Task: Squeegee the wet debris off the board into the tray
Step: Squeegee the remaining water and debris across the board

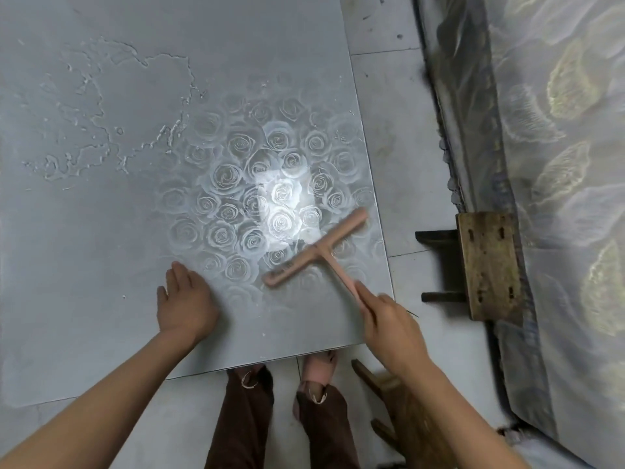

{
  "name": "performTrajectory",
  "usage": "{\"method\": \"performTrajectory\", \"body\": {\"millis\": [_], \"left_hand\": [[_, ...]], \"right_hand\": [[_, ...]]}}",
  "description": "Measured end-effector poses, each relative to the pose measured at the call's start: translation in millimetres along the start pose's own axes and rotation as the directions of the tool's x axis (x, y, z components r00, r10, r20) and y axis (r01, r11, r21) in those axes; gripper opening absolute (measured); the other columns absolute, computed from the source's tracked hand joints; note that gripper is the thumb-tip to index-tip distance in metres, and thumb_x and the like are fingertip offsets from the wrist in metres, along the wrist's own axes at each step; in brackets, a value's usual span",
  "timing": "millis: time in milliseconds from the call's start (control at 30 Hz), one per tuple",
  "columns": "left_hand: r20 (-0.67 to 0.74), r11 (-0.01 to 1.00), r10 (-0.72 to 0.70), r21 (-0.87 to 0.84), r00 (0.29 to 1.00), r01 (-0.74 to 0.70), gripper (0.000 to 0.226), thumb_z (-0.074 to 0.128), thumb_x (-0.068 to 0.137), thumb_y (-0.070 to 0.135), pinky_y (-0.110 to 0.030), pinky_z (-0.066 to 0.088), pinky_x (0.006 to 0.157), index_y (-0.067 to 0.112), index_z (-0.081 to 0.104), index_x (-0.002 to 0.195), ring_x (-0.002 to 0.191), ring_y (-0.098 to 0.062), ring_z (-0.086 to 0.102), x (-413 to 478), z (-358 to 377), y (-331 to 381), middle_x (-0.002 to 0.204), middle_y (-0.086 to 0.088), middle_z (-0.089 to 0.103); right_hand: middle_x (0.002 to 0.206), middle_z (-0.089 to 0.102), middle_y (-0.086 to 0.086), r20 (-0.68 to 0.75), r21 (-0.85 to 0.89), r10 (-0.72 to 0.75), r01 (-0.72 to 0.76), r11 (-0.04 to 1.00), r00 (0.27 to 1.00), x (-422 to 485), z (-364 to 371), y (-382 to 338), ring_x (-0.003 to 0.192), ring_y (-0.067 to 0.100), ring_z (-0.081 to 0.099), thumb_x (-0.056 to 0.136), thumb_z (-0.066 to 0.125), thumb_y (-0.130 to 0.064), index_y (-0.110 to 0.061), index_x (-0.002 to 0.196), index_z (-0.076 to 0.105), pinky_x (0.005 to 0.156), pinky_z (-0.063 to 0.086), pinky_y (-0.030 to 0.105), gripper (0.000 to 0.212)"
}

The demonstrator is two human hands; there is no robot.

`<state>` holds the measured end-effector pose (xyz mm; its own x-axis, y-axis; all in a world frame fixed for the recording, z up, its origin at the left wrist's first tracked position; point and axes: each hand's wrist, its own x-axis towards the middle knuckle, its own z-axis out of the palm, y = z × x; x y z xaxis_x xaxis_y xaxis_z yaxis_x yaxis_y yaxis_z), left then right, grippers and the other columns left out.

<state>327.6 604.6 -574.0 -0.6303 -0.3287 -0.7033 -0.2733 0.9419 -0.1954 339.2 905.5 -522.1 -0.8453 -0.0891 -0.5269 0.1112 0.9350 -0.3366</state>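
Gripping the squeegee [316, 247] handle, the right hand [389, 319] holds its blade at the board [101, 265]'s near-right rose area. The left hand [184, 299] rests flat, fingers straight. The wet debris [101, 130] lies far left, unswept; the tray is not visible.

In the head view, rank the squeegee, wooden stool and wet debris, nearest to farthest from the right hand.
1. squeegee, gripped by the right hand.
2. wooden stool, off to the right.
3. wet debris, far left of the board.

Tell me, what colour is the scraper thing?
Pink. The squeegee shows clearly in the head view, held by the right hand.
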Motion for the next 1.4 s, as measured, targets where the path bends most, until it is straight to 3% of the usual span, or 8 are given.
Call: {"method": "performTrajectory", "body": {"millis": [300, 400, 533, 633, 833, 967, 1033, 1400], "left_hand": [[-0.053, 0.948, 0.319, 0.029, 0.946, -0.318, 0.072, 0.043, 0.09, 0.011, -0.044, 0.011, 0.119, 0.011, 0.005, 0.151, 0.148, -0.023, -0.003, -13.5, 1.6, 33.0, 0.16, -0.006, -0.01], [-0.009, 0.943, 0.33, 0.039, 0.944, -0.329, 0.071, 0.043, 0.09, 0.012, -0.046, 0.013, 0.118, 0.01, 0.006, 0.151, 0.148, -0.021, -0.002, -14.7, 3.5, 41.0, 0.161, -0.006, -0.009], [0.026, 0.953, 0.302, 0.026, 0.953, -0.303, 0.073, 0.046, 0.09, 0.014, -0.048, 0.013, 0.117, 0.009, 0.008, 0.151, 0.148, -0.022, -0.003, -15.9, 2.4, 47.0, 0.16, -0.007, -0.009], [0.002, 0.954, 0.299, 0.024, 0.954, -0.299, 0.075, 0.048, 0.088, 0.012, -0.047, 0.01, 0.118, 0.01, 0.008, 0.151, 0.148, -0.021, -0.005, -16.4, 5.4, 43.1, 0.16, -0.005, -0.011], [-0.04, 0.958, 0.283, 0.05, 0.958, -0.281, 0.08, 0.049, 0.086, 0.01, -0.046, 0.01, 0.118, 0.008, 0.003, 0.152, 0.148, -0.023, -0.006, -29.8, 21.3, 28.4, 0.16, -0.007, -0.014], [-0.026, 0.974, 0.228, 0.013, 0.973, -0.228, 0.079, 0.047, 0.085, 0.007, -0.045, 0.011, 0.119, 0.008, 0.003, 0.152, 0.148, -0.023, -0.007, -50.2, 35.3, 15.9, 0.16, -0.008, -0.013], [-0.026, 0.979, 0.202, -0.026, 0.979, -0.202, 0.079, 0.047, 0.085, 0.007, -0.045, 0.011, 0.119, 0.009, 0.005, 0.152, 0.148, -0.022, -0.006, -57.7, 40.0, 8.4, 0.16, -0.008, -0.012], [0.03, 0.985, 0.08, -0.153, 0.996, -0.075, 0.074, 0.047, 0.089, 0.012, -0.04, 0.011, 0.12, 0.011, 0.009, 0.151, 0.148, -0.027, -0.001, -76.7, 64.9, -36.7, 0.16, -0.015, -0.005]], "right_hand": [[0.099, 0.063, -0.007, -0.018, 0.044, 0.175, -0.174, 0.984, 0.984, -130.7, -9.4, 68.1, 0.082, 0.024, 0.066, 0.093, 0.053, -0.034, -0.053, 0.133, 0.043, 0.061, 0.045, 0.032, 0.046], [0.11, 0.062, 0.001, 0.001, -0.014, 0.067, -0.067, 0.998, 0.998, -97.7, 4.1, 61.1, 0.073, 0.027, 0.064, 0.097, 0.048, -0.028, -0.038, 0.142, 0.04, 0.056, 0.045, 0.035, 0.046], [0.078, 0.054, 0.002, -0.048, -0.041, -0.05, 0.048, 0.998, 0.998, -53.4, 1.5, 37.3, 0.048, 0.011, 0.036, 0.092, 0.06, -0.018, -0.016, 0.134, 0.054, 0.043, 0.018, 0.012, 0.042], [0.071, 0.048, -0.005, -0.029, 0.009, -0.025, 0.025, 1.0, 0.999, -85.0, -11.5, 65.6, 0.042, 0.015, 0.042, 0.082, 0.072, -0.014, -0.02, 0.129, 0.059, 0.039, 0.021, 0.017, 0.05], [0.084, 0.048, -0.013, 0.135, -0.142, 0.074, -0.055, 0.988, 0.988, -140.2, -10.7, 106.8, 0.061, 0.018, 0.063, 0.087, 0.064, -0.031, -0.044, 0.137, 0.045, 0.045, 0.032, 0.028, 0.055], [0.083, 0.06, 0.001, 0.118, -0.116, -0.157, 0.171, 0.979, 0.981, -87.2, 12.0, 50.7, 0.052, 0.021, 0.057, 0.082, 0.071, -0.02, -0.025, 0.134, 0.054, 0.044, 0.039, 0.029, 0.055], [0.092, 0.054, 0.002, 0.098, -0.082, -0.21, 0.218, 0.973, 0.973, -62.9, 13.2, 28.8, 0.063, 0.021, 0.053, 0.098, 0.047, -0.027, -0.026, 0.144, 0.039, 0.057, 0.043, 0.032, 0.047], [0.097, 0.048, -0.005, 0.234, -0.185, -0.11, 0.155, 0.97, 0.966, -91.5, 2.8, 46.4, 0.082, 0.025, 0.059, 0.098, 0.035, -0.036, -0.044, 0.146, 0.023, 0.062, 0.041, 0.036, 0.049]]}}
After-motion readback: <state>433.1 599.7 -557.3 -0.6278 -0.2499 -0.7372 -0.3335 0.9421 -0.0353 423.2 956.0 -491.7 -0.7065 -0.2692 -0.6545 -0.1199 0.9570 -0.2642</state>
